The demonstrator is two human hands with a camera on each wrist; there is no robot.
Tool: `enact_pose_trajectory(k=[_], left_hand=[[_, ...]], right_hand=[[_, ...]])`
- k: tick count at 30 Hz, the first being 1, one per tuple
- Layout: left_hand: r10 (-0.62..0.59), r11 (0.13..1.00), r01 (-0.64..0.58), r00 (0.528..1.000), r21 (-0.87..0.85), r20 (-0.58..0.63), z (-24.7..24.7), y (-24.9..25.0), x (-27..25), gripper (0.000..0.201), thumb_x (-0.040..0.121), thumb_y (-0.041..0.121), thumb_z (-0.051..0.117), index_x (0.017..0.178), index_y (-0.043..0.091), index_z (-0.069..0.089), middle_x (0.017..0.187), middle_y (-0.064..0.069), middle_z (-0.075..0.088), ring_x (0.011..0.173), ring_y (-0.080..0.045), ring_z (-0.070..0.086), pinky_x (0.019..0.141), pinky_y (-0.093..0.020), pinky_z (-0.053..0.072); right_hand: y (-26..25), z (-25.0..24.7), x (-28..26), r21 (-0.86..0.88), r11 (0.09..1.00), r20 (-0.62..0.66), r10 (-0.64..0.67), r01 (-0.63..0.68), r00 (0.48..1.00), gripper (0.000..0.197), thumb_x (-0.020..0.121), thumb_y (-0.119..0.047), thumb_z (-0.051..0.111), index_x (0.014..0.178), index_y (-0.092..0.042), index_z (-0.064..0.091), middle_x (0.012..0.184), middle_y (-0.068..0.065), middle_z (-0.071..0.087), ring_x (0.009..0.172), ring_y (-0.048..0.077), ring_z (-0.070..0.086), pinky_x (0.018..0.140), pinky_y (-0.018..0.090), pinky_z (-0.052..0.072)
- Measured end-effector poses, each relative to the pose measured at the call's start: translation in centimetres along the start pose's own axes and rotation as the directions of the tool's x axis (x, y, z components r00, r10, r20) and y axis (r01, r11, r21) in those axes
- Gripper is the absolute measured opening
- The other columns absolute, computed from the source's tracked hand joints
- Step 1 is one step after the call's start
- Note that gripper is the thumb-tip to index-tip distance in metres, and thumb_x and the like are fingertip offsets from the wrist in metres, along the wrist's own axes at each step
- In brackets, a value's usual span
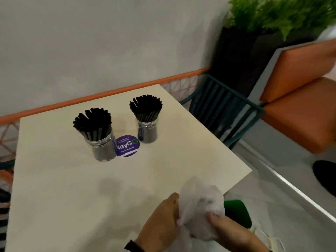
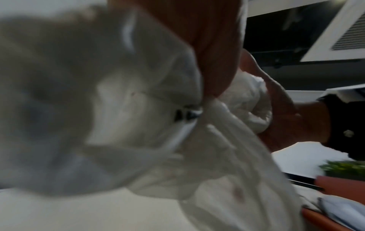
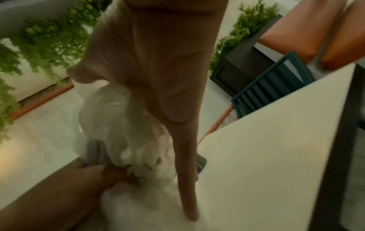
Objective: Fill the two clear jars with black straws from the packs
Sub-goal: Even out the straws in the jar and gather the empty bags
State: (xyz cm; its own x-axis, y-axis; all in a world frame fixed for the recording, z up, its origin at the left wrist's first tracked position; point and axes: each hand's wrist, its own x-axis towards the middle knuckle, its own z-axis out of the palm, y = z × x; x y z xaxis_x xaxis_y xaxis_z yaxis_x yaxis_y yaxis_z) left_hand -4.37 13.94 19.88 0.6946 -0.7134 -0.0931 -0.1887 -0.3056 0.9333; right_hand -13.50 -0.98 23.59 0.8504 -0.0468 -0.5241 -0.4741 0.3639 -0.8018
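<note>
Two clear jars stand on the cream table [image 1: 54,179], both packed with black straws: the left jar [image 1: 102,146] and the right jar [image 1: 147,131]. At the table's near right corner both hands hold a crumpled white plastic wrapper [image 1: 201,204]. My left hand [image 1: 172,211] pinches its bunched left side. My right hand [image 1: 218,222] grips its right side, thumb on top. In the left wrist view the wrapper [image 2: 154,125] fills the frame, with my right hand [image 2: 280,109] behind it. In the right wrist view the wrapper [image 3: 110,118] hangs under my fingers [image 3: 158,81]. No straws show inside it.
A round purple sticker [image 1: 127,146] lies between the jars. A teal slatted chair [image 1: 223,106], a black planter with ferns [image 1: 236,57] and an orange bench [image 1: 300,99] stand to the right. A green object [image 1: 236,213] sits below the table's right edge.
</note>
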Motion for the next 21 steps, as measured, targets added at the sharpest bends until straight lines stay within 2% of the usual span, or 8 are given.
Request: enact_pose_trajectory(k=[4,6,9,11,14,16,18,21], left_hand=[[0.09,0.995,-0.095,0.983,0.021,0.158,4.8,3.4,1.9,0.03,0.084,0.029,0.045,0.114,0.027,0.047,0.113,-0.002,0.062,0.102,-0.006,0.059,0.091,-0.026,0.048],[0.184,0.978,-0.197,0.969,0.065,0.167,7.1,4.6,3.0,0.045,0.077,0.033,0.052,0.117,0.046,0.034,0.115,0.007,0.059,0.103,0.001,0.057,0.091,-0.019,0.046],[0.311,0.933,-0.333,0.937,0.14,0.159,11.5,6.1,5.2,0.078,0.074,0.013,0.051,0.118,0.066,0.015,0.113,0.023,0.045,0.1,0.014,0.048,0.084,-0.002,0.035],[0.336,0.898,-0.391,0.905,0.201,0.26,14.8,7.6,6.4,0.067,0.071,0.029,0.034,0.118,0.07,0.01,0.112,0.017,0.037,0.101,0.003,0.045,0.083,-0.004,0.032],[0.271,0.86,-0.373,0.912,0.349,0.307,19.3,7.9,7.8,0.059,0.065,0.045,0.021,0.122,0.06,0.021,0.115,0.015,0.034,0.107,-0.005,0.045,0.084,0.0,0.028],[0.162,0.823,-0.343,0.906,0.454,0.391,21.9,7.9,9.3,0.045,0.072,0.04,0.04,0.115,0.051,0.048,0.105,0.01,0.049,0.09,-0.009,0.061,0.075,-0.007,0.044],[0.217,0.722,-0.399,0.906,0.566,0.363,25.0,7.2,10.3,0.042,0.069,0.038,0.057,0.11,0.048,0.051,0.096,0.008,0.056,0.079,-0.006,0.062,0.067,-0.012,0.05],[0.23,0.834,-0.351,0.922,0.425,0.31,27.8,8.7,11.9,0.038,0.071,0.032,0.059,0.107,0.04,0.052,0.109,0.009,0.052,0.091,0.0,0.052,0.083,-0.005,0.036]], right_hand=[[4.3,-5.7,-0.1,-0.009,0.992,-0.184,0.122,-0.126,0.975,0.078,0.056,-0.031,0.085,0.119,0.003,0.054,0.102,0.01,0.066,0.089,0.022,0.064,0.093,0.046,0.051],[4.2,-8.4,-1.6,0.017,0.998,-0.208,0.066,-0.064,0.976,0.03,0.076,-0.01,0.07,0.105,-0.006,0.062,0.091,0.006,0.067,0.08,0.018,0.064,0.075,0.036,0.057],[5.1,-14.0,-4.8,-0.165,0.975,-0.118,-0.167,0.147,0.979,0.015,0.071,-0.011,0.067,0.083,-0.001,0.069,0.077,0.014,0.072,0.058,0.0,0.066,0.057,0.01,0.052],[5.1,-19.0,-7.2,0.005,0.984,-0.116,-0.174,0.176,0.978,0.07,0.073,-0.043,0.07,0.115,0.011,0.055,0.112,0.025,0.065,0.073,-0.015,0.064,0.073,0.0,0.046],[1.6,-24.7,-10.7,-0.078,0.974,-0.213,-0.225,0.213,0.951,0.08,0.065,-0.016,0.075,0.133,-0.036,0.038,0.133,-0.011,0.055,0.12,0.003,0.053,0.092,0.023,0.049],[-0.2,-27.8,-12.9,-0.012,0.962,-0.122,-0.271,0.271,0.955,0.085,0.057,-0.027,0.076,0.132,-0.044,0.04,0.139,-0.017,0.047,0.132,0.002,0.039,0.099,0.027,0.04],[0.1,-29.2,-12.1,-0.034,0.953,-0.093,-0.304,0.302,0.948,0.073,0.064,-0.055,0.07,0.13,-0.05,0.04,0.145,-0.022,0.038,0.133,-0.007,0.032,0.102,0.02,0.032],[1.4,-28.8,-9.6,-0.182,0.947,-0.122,-0.287,0.263,0.95,0.052,0.082,-0.062,0.046,0.13,-0.055,0.029,0.148,-0.022,0.027,0.131,-0.013,0.029,0.101,0.004,0.031]])
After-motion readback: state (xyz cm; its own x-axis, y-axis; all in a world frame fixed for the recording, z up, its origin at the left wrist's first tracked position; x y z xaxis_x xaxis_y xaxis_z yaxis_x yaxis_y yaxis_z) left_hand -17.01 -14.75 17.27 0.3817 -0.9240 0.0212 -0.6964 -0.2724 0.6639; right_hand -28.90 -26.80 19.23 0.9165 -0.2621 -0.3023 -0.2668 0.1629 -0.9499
